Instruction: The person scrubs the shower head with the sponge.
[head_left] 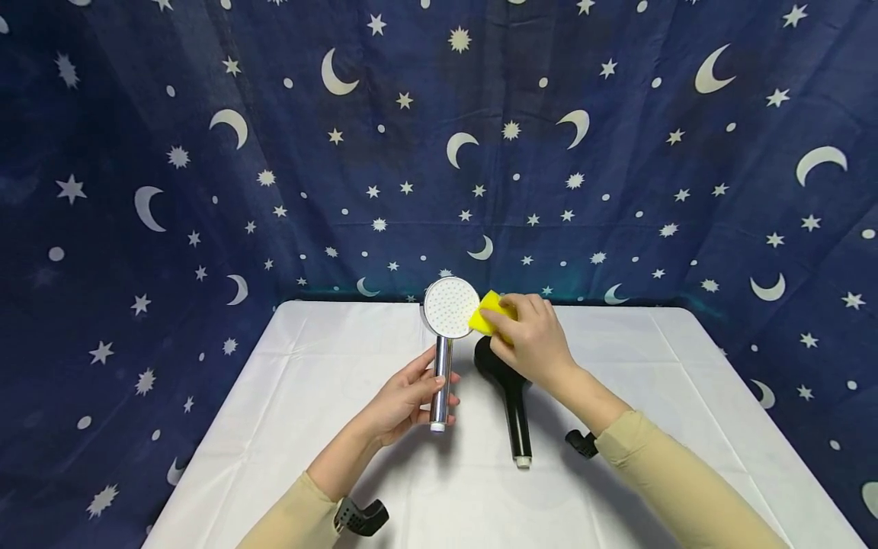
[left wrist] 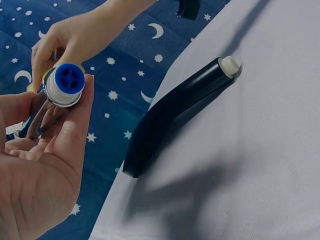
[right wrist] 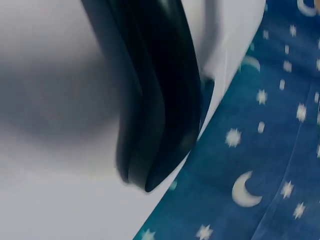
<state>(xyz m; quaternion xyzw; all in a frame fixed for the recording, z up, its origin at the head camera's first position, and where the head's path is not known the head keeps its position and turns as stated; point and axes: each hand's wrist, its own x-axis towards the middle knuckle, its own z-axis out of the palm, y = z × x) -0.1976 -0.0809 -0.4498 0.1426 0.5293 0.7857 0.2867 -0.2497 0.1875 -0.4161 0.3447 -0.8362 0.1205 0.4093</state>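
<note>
A chrome shower head (head_left: pixel 451 307) with a white nozzle face is held up above the table by my left hand (head_left: pixel 410 396), whose fingers and thumb grip its handle. In the left wrist view the blue and white end of that handle (left wrist: pixel 69 80) points at the camera. My right hand (head_left: pixel 538 339) pinches a yellow sponge (head_left: pixel 485 313) at the right rim of the nozzle face. Below the right hand a black shower head (head_left: pixel 516 415) lies on the table, its upper part partly hidden in the head view. The right wrist view shows this black shower head (right wrist: pixel 160 100) but not the hand.
A white cloth covers the table (head_left: pixel 288 427). Behind it and at both sides hangs a dark blue curtain (head_left: pixel 439 191) with moons and stars. Dark wrist devices sit at the left sleeve (head_left: pixel 295 512) and right sleeve (head_left: pixel 675 480).
</note>
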